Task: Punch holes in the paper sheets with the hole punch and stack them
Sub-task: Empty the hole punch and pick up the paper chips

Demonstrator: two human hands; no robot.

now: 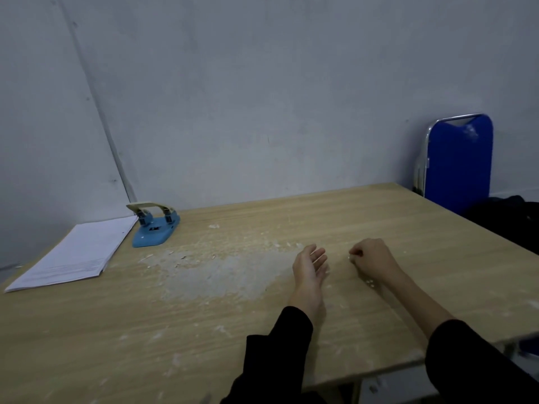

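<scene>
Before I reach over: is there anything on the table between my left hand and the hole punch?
Nothing solid: between the left hand and the hole punch lies only bare table with white dust. The paper stack sits beside the punch.

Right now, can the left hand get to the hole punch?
Probably yes: only bare, dusty table lies between the left hand and the hole punch, though it sits far off beside the paper stack.

You see a light blue hole punch [156, 230] with a cream handle, a white paper stack [73, 253] with faint grey print, a pale wood-grain table [379, 217] smeared with whitish dust, a grey wall [262, 97], a royal-blue folding chair [459, 163] and black sleeves [277, 351]
</scene>
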